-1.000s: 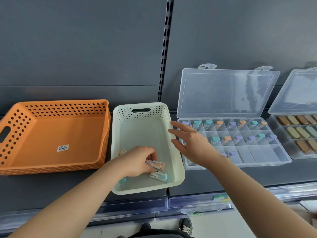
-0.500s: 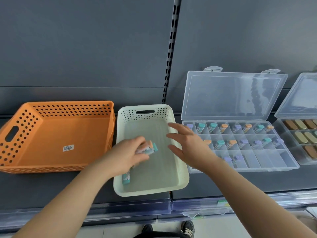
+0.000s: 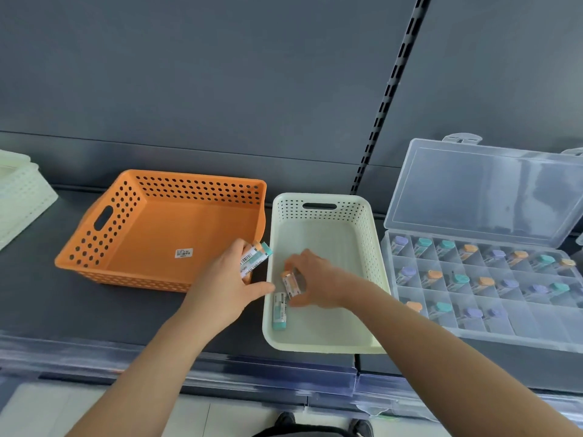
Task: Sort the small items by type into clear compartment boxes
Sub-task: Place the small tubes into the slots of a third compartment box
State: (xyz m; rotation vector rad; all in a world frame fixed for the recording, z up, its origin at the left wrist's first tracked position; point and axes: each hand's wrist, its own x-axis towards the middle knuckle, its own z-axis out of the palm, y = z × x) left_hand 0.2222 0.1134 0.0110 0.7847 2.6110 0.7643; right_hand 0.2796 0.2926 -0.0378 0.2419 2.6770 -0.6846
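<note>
shoes [image 3: 285,421]: dark toes at the bottom edge, on pale floor.
shelf edge [image 3: 252,370]: clear-fronted strip along the dark shelf, crossed by both forearms.
teal-capped tube [image 3: 279,310]: flat on the floor of the cream basket, close to its left wall, cap toward the near end, just below the right thumb.
left hand [image 3: 227,285]: over the gap between the two baskets; fingers curled round two tubes [image 3: 254,258], thumb stretched out toward the cream basket's left rim.
two tubes: side by side in that grip, barcode labels up, one teal cap and one orange cap poking past the fingers.
right hand [image 3: 315,282]: inside the cream basket; thumb and fingertips pinching the orange-capped tube [image 3: 290,285].
orange-capped tube: tilted, near the basket's left wall; lifted or resting, cannot tell.
cream basket [image 3: 318,345]: perforated walls, handle slot at the far end.
orange basket [image 3: 104,244]: just left of the cream one, white sticker on its floor.
compartment box [image 3: 536,320]: right of the cream basket; purple-, teal- and orange-capped tubes upright in its cells.
lid [image 3: 482,187]: clear, swung up against the back.
white basket [image 3: 22,190]: far left, partly out of view.
back panel [image 3: 220,74]: dark grey, with a slotted upright.
</note>
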